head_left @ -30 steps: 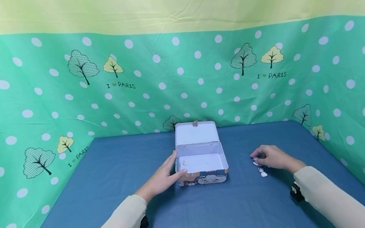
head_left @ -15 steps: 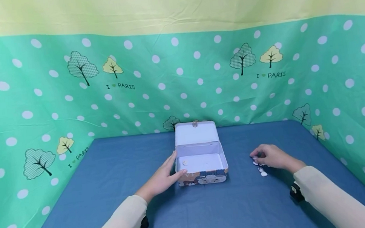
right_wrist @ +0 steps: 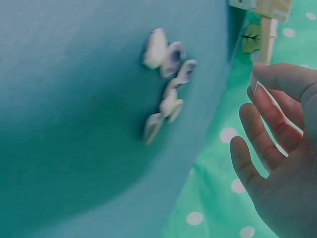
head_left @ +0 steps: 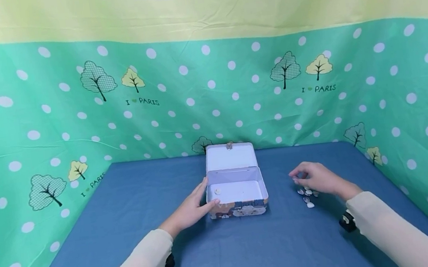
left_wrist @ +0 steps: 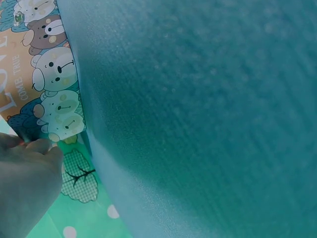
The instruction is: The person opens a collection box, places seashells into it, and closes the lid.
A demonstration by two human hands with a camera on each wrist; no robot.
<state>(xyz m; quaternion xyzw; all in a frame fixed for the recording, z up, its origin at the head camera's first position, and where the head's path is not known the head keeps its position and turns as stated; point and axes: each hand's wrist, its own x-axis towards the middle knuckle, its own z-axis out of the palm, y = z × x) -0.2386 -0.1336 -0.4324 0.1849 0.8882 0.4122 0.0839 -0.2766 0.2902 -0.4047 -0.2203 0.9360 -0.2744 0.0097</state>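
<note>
A tin box point(head_left: 239, 208) with cartoon bears on its outside stands with its hinged lid point(head_left: 229, 156) raised, in the head view. One small shell point(head_left: 217, 191) lies inside at the left. My left hand point(head_left: 187, 210) rests on the box's left side, fingers along the wall and thumb at the front rim. To the right, my right hand point(head_left: 319, 178) pinches a small pale shell point(right_wrist: 254, 82) between thumb and index finger, the other fingers spread. Below that hand, several white and purple shells point(right_wrist: 170, 101) lie in a loose group on the cloth.
Blue cloth point(head_left: 125, 197) covers the table. A green dotted curtain point(head_left: 232, 82) with printed trees hangs behind it and on both sides. The raised lid stands close to the back curtain.
My right hand has lifted off the shell group and shifted slightly up and left, now with a shell in its fingertips. More of the group shows. The left hand and tin box stay put.
</note>
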